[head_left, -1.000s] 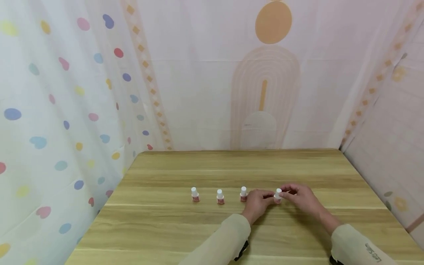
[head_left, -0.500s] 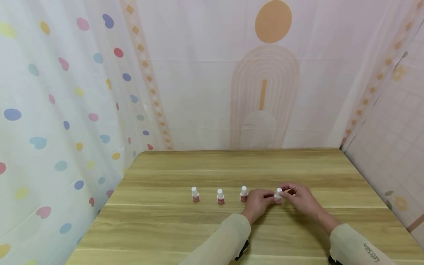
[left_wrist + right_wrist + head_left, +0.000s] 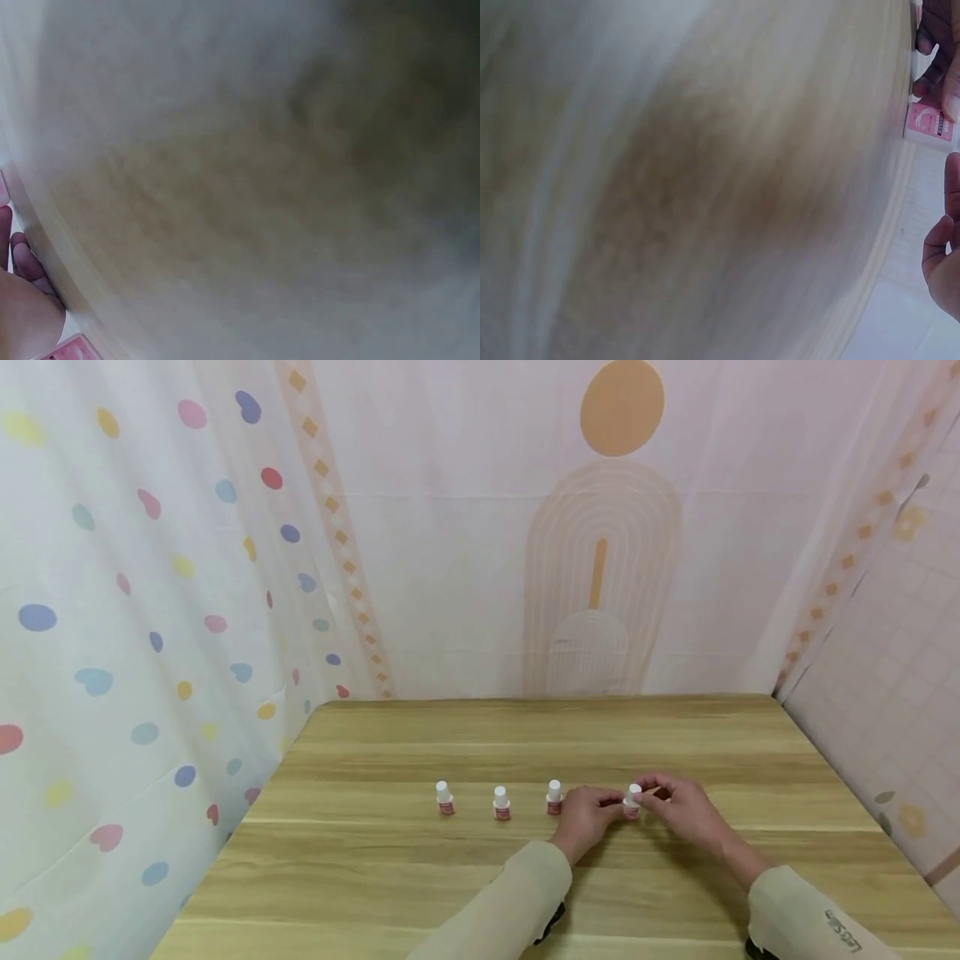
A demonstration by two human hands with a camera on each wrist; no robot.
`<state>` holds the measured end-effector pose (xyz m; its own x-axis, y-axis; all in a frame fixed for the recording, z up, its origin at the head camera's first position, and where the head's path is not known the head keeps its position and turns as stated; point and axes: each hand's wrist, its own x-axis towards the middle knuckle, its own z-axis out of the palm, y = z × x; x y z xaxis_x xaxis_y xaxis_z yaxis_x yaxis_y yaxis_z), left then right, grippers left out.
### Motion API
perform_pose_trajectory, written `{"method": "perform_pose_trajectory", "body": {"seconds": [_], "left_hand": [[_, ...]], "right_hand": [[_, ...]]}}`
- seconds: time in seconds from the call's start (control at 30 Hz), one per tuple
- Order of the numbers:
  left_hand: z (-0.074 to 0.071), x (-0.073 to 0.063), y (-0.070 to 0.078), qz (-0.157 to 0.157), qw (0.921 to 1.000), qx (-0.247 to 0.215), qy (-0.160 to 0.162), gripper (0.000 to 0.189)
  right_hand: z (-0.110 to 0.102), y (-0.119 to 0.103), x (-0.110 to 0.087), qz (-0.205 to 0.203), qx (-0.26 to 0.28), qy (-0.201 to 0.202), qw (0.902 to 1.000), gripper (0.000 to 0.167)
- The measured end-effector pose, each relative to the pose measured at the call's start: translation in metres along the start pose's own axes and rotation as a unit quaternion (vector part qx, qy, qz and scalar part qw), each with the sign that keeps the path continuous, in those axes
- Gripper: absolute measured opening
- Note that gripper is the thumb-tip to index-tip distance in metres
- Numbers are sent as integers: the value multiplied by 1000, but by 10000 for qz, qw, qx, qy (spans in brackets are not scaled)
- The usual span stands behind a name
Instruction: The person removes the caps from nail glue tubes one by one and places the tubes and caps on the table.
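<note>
- Both hands on one small bottle: at a wooden table (image 3: 360, 877), a person's left hand (image 3: 588, 817) pinches the lower part of the held bottle (image 3: 632, 811), while the right hand (image 3: 684, 812) pinches its white cap (image 3: 635, 789) between thumb and fingertips.
- The held bottle stands upright, rightmost of a row of four, well in from the table's back edge.
- Three matching bottles stand to the left: the first (image 3: 445, 799), the second (image 3: 502, 804) and the third (image 3: 554, 798), the last just beside the left hand's knuckles.
- A wide stretch of wood separates the right hand from the table's right edge; another runs between the first bottle and the left edge. A pale curtain (image 3: 450, 568) hangs behind the back edge.
- Seen from the right wrist, the held bottle's pink label with pale print faces the camera, the left thumb against it and fingers behind, detail too small to read from the head.
- The left wrist view, mostly blurred, catches part of a hand and a pink label (image 3: 73, 349) at its lower edge; which bottle bears it cannot be told.
- Compared with half a second earlier, the head view has shifted slightly; both grips and the row of bottles look unchanged.
</note>
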<state>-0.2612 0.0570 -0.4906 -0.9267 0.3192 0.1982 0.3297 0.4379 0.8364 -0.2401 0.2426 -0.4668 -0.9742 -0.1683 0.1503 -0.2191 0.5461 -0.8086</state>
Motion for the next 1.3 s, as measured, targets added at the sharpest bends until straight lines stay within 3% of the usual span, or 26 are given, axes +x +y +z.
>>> {"method": "perform_pose_trajectory", "body": {"seconds": [0.43,0.7,1.0,1.3], "left_hand": [[0,2,2,-85,9999,-44,-50,17],[-1,1,4,-99,9999,8,-32,17],[-3,-2,6,-143,9999,-27,-71,17],[-4,-4,9,-228,9995,-181,-149,16]], "right_hand": [[-1,-2,1,128,86,44,9999,21],[0,-2,0,-172,193,23,9997,17],[-1,-4,-1,99,262,110,9995,24],[-2,-2,0,-20,321,-29,9995,23]]}}
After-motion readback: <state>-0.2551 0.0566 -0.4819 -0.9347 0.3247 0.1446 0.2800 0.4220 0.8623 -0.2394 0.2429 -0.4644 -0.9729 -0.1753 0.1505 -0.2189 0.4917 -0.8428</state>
